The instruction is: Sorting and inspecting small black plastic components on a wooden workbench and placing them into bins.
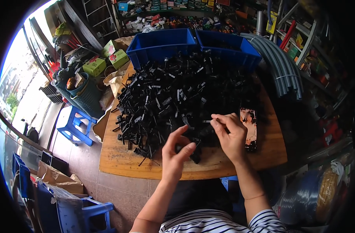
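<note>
A large heap of small black plastic parts (165,97), many with pale strips, covers much of the wooden table (119,161). My left hand (174,153) is over the heap's near edge, its thumb and fingers curved and apart. Dark parts show in the gap beside its thumb, and none is plainly gripped. To the right, my right hand (232,136) pinches with thumb and forefinger at a small part with a pale strip (207,121). The rest of that part blends into the black heap behind it. A phone-shaped slab with an orange and black picture (248,128) lies beside my right hand.
Two blue plastic bins (162,52) stand along the table's far edge. Grey coiled pipes (282,66) are at the right. On the left are a blue stool (74,124), a woven basket (86,93) and green boxes (95,66). Shelves of goods line the back.
</note>
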{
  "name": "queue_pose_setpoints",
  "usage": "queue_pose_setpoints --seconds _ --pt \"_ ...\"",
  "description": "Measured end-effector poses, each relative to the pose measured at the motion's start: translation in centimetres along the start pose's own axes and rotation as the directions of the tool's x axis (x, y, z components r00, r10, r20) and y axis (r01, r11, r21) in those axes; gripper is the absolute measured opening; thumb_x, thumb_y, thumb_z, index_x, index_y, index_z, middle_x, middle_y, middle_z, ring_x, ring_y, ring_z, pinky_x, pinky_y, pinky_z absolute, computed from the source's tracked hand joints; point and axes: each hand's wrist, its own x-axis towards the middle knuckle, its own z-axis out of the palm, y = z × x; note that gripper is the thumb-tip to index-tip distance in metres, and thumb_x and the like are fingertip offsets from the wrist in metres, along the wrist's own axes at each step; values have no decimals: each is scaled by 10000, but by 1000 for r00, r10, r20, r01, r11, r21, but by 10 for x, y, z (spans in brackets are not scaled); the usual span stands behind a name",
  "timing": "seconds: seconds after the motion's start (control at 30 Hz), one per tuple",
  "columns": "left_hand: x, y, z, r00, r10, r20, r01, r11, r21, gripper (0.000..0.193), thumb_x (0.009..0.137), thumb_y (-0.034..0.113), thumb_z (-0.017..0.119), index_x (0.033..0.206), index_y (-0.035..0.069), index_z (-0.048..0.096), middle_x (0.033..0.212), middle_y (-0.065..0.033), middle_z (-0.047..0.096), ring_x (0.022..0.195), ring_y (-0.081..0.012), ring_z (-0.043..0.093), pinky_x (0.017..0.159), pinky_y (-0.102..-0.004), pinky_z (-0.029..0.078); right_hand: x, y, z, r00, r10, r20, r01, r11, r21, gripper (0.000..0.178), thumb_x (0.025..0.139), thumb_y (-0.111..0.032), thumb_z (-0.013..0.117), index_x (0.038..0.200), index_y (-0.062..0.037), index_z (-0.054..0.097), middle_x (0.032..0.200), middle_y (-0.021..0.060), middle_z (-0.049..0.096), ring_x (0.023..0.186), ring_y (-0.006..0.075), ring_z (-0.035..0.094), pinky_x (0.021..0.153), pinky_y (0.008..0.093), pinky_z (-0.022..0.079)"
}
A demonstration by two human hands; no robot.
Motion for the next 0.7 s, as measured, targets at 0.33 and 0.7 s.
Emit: queue_pose_setpoints --seconds 0.33,0.7 --pt "-8 -12 3 953 302 22 -300 932 204 201 804 71 701 979 -16 654 922 -78 610 748 -111 555 667 -226 444 -18 -8 10 999 27 -24 -19 961 276 368 769 -20 728 1112 -47 595 707 13 542 605 85 506 572 219 438" --pt "-20 -14 6 965 260 16 -256 933 251 213 801 91 711 972 -24 661 910 -75 615 712 -98 540 623 -217 423 -18 -16 5 999 -43 -32 49 978 205 277 752 -13 734 1011 -62 650 720 14 545 609 106 498 550 215 420"
